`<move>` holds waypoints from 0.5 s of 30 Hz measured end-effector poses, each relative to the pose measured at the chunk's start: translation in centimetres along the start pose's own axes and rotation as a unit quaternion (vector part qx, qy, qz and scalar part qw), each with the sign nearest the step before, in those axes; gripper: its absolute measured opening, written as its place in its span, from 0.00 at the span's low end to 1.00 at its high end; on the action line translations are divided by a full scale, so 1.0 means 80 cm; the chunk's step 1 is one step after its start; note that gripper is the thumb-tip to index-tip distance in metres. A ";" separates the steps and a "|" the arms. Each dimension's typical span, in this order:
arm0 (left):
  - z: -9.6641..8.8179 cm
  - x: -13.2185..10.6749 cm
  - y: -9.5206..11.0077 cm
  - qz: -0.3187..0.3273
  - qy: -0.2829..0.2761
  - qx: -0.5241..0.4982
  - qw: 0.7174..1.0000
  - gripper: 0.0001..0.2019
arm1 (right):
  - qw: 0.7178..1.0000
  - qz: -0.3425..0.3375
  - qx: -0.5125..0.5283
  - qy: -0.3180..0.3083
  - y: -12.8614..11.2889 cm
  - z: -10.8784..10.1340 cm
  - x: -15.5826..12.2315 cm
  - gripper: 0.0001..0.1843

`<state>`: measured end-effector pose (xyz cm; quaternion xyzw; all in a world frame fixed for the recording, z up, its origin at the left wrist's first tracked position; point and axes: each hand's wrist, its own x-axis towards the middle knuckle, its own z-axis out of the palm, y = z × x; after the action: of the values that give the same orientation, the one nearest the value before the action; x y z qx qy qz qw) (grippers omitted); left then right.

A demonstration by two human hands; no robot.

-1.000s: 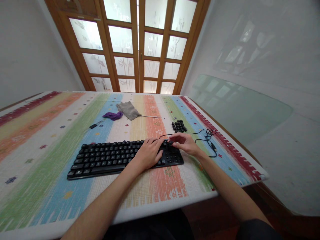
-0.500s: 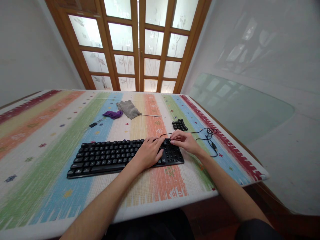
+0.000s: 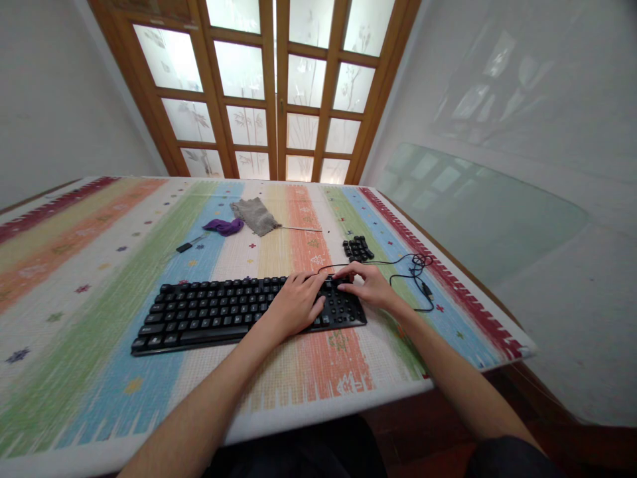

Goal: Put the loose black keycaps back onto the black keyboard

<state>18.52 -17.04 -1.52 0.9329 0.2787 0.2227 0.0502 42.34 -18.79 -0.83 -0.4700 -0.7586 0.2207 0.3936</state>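
A black keyboard (image 3: 209, 309) lies on the table, and the right end of it shows bare key stems where keycaps are off. My left hand (image 3: 298, 305) rests across its right-middle part, fingers stretched out flat and thumb apart. Over the top right corner, my right hand (image 3: 371, 284) reaches in from the side, with a gap between its thumb and index finger. No object shows in that gap, though the fingertips hide what lies under them. Loose black keycaps (image 3: 358, 249) sit in a small group just behind the right hand.
A black cable (image 3: 418, 265) coils right of the keyboard. Farther back lie a grey cloth (image 3: 256, 216), a purple cloth (image 3: 223, 227), a thin rod (image 3: 301, 230) and a small black-handled tool (image 3: 184, 247). A striped cloth (image 3: 114, 318) covers the table, beside a wall on the right.
My right thumb and index finger have moved apart, and the index finger has shifted slightly left. My left hand stays in place on the keyboard.
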 end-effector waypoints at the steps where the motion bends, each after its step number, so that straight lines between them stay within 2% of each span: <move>1: 0.000 0.000 0.000 0.000 0.000 0.001 1.000 0.23 | 1.000 0.001 -0.002 0.000 0.000 0.001 0.000 0.09; 6: 0.002 -0.001 -0.001 0.000 0.004 0.002 1.000 0.22 | 1.000 0.003 -0.006 -0.002 0.002 0.005 -0.001 0.09; 15: -0.002 0.000 0.002 0.001 -0.002 0.002 1.000 0.20 | 0.998 -0.053 -0.031 0.007 0.009 0.007 -0.001 0.06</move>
<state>18.49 -17.17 -1.36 0.9336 0.2784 0.2204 0.0485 42.30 -18.51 -1.70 -0.4430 -0.7860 0.1725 0.3952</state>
